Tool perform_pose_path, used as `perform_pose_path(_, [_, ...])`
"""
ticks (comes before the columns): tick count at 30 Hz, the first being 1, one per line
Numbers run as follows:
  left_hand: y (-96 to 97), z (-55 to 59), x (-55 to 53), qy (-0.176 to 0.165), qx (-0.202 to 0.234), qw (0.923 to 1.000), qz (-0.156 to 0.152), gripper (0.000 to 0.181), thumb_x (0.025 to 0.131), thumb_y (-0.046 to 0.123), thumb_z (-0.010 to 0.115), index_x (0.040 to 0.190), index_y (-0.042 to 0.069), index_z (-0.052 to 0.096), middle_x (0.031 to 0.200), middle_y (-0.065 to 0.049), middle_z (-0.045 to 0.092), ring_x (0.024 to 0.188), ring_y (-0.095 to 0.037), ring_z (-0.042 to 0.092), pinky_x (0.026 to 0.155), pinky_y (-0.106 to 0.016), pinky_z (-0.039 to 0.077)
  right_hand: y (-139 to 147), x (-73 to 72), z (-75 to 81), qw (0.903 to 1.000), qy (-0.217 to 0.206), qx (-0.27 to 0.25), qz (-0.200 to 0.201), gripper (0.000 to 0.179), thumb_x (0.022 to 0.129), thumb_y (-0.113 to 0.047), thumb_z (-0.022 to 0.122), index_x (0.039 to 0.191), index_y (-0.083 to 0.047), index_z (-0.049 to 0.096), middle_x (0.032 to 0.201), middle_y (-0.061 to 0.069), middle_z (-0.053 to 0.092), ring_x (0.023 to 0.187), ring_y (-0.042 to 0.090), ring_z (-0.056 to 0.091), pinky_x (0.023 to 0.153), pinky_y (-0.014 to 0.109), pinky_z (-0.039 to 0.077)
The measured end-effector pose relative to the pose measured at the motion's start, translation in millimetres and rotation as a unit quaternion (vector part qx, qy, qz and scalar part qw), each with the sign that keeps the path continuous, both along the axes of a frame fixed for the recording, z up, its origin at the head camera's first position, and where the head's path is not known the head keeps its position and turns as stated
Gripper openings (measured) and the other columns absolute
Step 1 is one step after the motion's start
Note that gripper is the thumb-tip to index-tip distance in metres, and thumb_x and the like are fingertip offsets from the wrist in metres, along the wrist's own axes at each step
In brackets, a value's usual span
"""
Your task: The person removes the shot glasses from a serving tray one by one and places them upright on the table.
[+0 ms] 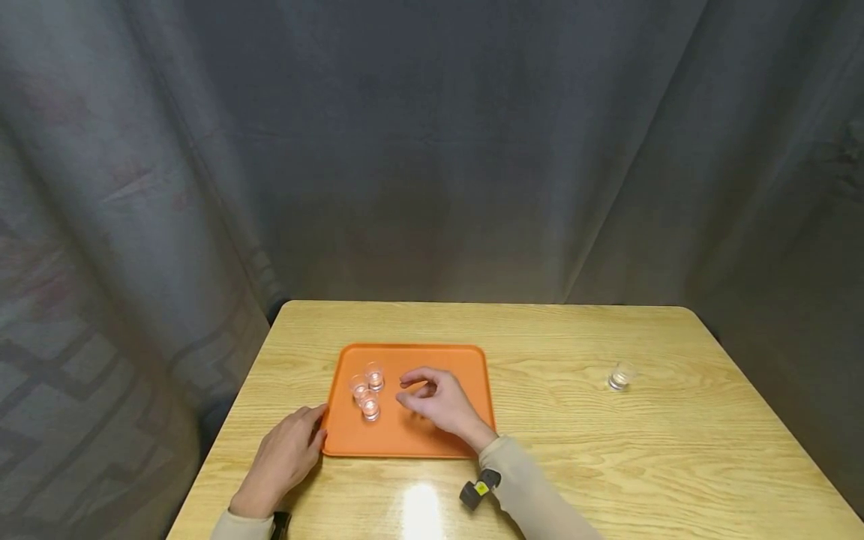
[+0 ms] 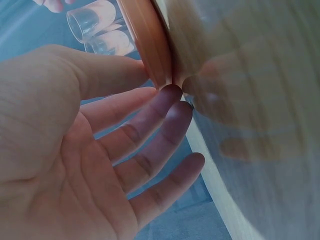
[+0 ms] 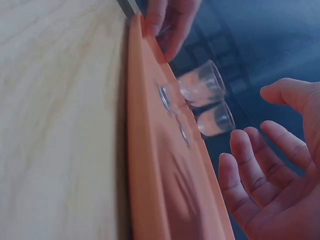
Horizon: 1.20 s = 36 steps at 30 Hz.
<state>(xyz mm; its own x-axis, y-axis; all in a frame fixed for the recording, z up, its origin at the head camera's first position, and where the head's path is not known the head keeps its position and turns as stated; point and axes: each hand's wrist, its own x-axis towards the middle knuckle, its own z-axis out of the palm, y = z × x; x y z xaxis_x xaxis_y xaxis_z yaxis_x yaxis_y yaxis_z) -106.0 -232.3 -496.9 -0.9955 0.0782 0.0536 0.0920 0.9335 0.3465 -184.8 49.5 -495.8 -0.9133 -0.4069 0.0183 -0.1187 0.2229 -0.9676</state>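
Three small clear shot glasses (image 1: 370, 406) stand close together on the left part of an orange tray (image 1: 445, 356). My left hand (image 1: 286, 454) is at the tray's left edge, its thumb and fingertips touching the rim from outside; in the left wrist view its fingers (image 2: 155, 190) are loosely extended. My right hand (image 1: 442, 401) hovers over the tray, just right of the glasses, with thumb and fingers apart and nothing between them. In the right wrist view, the glasses (image 3: 216, 120) are beyond the fingertips, apart from them.
Another clear glass (image 1: 620, 376) stands alone on the right side of the wooden table (image 1: 567, 480). Grey curtains (image 1: 432, 150) hang behind and beside the table. A dark device with a yellow mark (image 1: 481, 487) is strapped at my right wrist.
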Motion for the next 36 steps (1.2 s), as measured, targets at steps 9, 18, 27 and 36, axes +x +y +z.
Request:
perform_pose_path(9, [-0.1, 1.1, -0.4, -0.008, 0.000, 1.0000, 0.002, 0.043, 0.098, 0.012, 0.074, 0.139, -0.001, 0.068, 0.118, -0.015, 0.074, 0.109, -0.035, 0.072, 0.090, -0.055, 0.060, -23, 2.8, -5.1, 0.9996, 0.007, 0.006, 0.027, 0.035, 0.093, -0.021, 0.081, 0.124, -0.006, 0.075, 0.119, 0.010, 0.078, 0.079, 0.013, 0.073, 0.063, 0.022, 0.055])
perform_pose_path(18, [-1.1, 2.9, -0.5, 0.000, -0.004, 1.0000, -0.007, 0.043, 0.098, 0.011, 0.074, 0.139, -0.001, 0.068, 0.117, -0.015, 0.074, 0.106, -0.035, 0.073, 0.087, -0.054, 0.060, -41, 2.7, -12.9, 0.9995, 0.013, 0.019, 0.021, 0.033, 0.088, -0.018, 0.085, 0.120, -0.009, 0.078, 0.112, 0.007, 0.079, 0.077, 0.004, 0.067, 0.063, 0.018, 0.052])
perform_pose_path(27, [-0.4, 2.7, -0.3, -0.011, 0.000, 0.9999, -0.003, 0.043, 0.098, 0.012, 0.073, 0.139, -0.001, 0.067, 0.120, -0.017, 0.074, 0.110, -0.036, 0.072, 0.091, -0.055, 0.059, -52, 4.1, -15.8, 0.9996, 0.016, 0.023, 0.011, 0.037, 0.085, -0.016, 0.087, 0.120, -0.008, 0.077, 0.107, 0.007, 0.079, 0.081, 0.007, 0.069, 0.066, 0.017, 0.054])
perform_pose_path(36, [-0.2, 1.3, -0.4, -0.014, 0.002, 0.9999, -0.001, 0.043, 0.099, 0.012, 0.073, 0.139, -0.002, 0.067, 0.122, -0.017, 0.073, 0.112, -0.037, 0.071, 0.092, -0.056, 0.059, -55, 5.7, -20.5, 0.9994, 0.027, 0.020, -0.004, 0.033, 0.085, -0.016, 0.088, 0.115, -0.008, 0.078, 0.100, 0.007, 0.079, 0.074, 0.005, 0.065, 0.063, 0.015, 0.051])
